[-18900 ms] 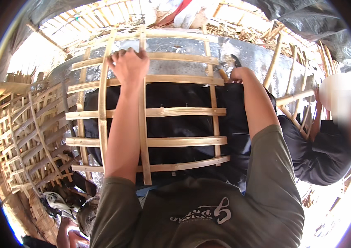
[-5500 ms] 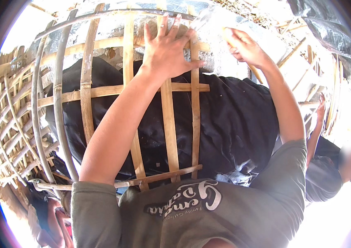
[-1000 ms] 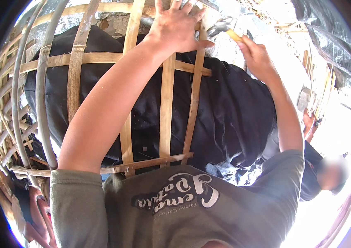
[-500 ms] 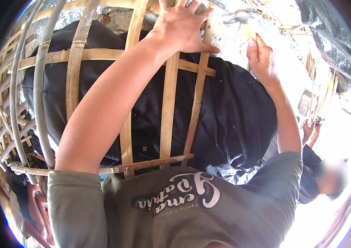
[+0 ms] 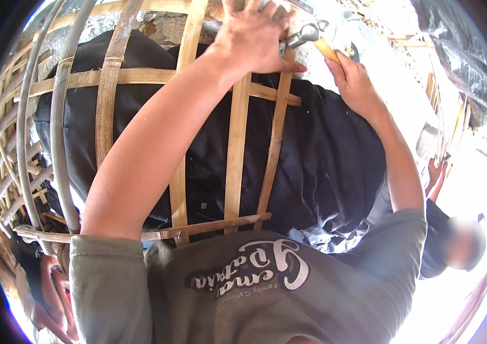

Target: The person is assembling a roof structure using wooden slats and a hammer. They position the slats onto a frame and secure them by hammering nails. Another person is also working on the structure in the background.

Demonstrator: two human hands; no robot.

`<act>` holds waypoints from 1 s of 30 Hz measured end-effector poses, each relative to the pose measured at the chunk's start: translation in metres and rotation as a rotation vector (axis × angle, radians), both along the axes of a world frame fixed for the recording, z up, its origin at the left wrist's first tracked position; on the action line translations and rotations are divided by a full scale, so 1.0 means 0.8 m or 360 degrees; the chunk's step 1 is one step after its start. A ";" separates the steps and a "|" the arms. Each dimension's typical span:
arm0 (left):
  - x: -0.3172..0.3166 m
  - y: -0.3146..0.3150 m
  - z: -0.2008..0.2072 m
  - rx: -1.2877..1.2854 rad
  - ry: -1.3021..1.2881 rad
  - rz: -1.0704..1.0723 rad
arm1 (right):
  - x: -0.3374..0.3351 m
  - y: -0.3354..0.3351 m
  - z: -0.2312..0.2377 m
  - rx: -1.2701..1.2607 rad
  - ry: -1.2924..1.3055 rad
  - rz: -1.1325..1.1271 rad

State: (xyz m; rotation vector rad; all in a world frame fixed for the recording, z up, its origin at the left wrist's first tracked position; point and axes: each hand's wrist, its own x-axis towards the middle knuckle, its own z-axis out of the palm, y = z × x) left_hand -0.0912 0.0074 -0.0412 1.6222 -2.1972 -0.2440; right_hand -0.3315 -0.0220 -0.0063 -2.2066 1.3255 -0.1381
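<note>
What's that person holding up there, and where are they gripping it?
The right hand grips a hammer by its wooden handle. The left hand presses on the bamboo frame, near the hammer's head.

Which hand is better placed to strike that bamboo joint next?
Right. The right hand grips the hammer handle, head over the bamboo frame. The left hand lies flat, pressing the slats.
</note>
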 end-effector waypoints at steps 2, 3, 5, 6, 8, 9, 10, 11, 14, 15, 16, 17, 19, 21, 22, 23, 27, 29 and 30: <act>0.006 0.000 0.039 0.0473 -0.0535 -0.0071 | 0.008 0.002 0.013 0.0082 0.0205 0.0032; 0.005 0.006 0.047 0.0333 -0.0605 -0.0063 | 0.005 0.005 0.014 0.0062 0.0133 -0.0021; 0.004 0.011 0.021 0.0092 -0.0567 0.0050 | 0.003 0.013 0.015 0.0005 -0.0027 -0.0106; 0.002 0.007 -0.010 -0.0008 -0.0444 0.0135 | 0.005 0.015 0.025 -0.0037 -0.0076 -0.0220; 0.001 0.005 -0.015 0.0027 -0.0432 0.0102 | 0.003 0.013 0.049 -0.0158 -0.0128 -0.0254; 0.003 0.003 -0.007 0.0042 -0.0429 0.0091 | 0.002 0.012 0.062 -0.0221 -0.0156 -0.0265; 0.002 0.005 0.000 0.0152 -0.0541 0.0073 | 0.001 0.010 0.076 -0.0364 -0.0132 -0.0213; -0.002 0.001 0.005 0.0226 -0.0528 0.0024 | -0.002 0.011 0.087 -0.0465 -0.0120 -0.0277; -0.027 -0.007 0.017 0.0347 -0.0637 -0.0083 | -0.019 0.017 0.102 -0.0442 -0.0400 -0.0563; -0.016 -0.005 0.012 0.0336 -0.0640 -0.0031 | -0.007 0.012 0.104 -0.0228 -0.0715 -0.0672; -0.005 -0.002 0.003 0.0318 -0.0660 0.0047 | 0.014 0.023 0.110 0.0110 -0.1135 -0.0739; 0.002 0.003 -0.001 0.0296 -0.0663 0.0103 | 0.030 0.032 0.116 0.0466 -0.1518 -0.0800; -0.005 0.008 0.016 0.0302 -0.0704 0.0132 | 0.043 0.046 0.118 0.0661 -0.1972 -0.1052; -0.009 0.012 0.020 0.0159 -0.0667 0.0116 | 0.046 0.058 0.118 0.0870 -0.2355 -0.0943; -0.009 0.013 0.025 0.0161 -0.0650 0.0108 | 0.038 0.056 0.109 0.0947 -0.2428 -0.0903; -0.007 0.017 0.030 0.0173 -0.0636 0.0099 | 0.026 0.054 0.091 0.1035 -0.2498 -0.0867; 0.011 0.029 0.074 0.0160 -0.0538 0.0120 | 0.011 0.045 0.045 0.1285 -0.2754 -0.0935; 0.037 0.033 0.097 0.0242 -0.0584 0.0290 | 0.018 0.042 0.040 0.1160 -0.2657 -0.1202; 0.053 0.033 0.103 0.0258 -0.0618 0.0394 | 0.025 0.042 0.040 0.1096 -0.2603 -0.1336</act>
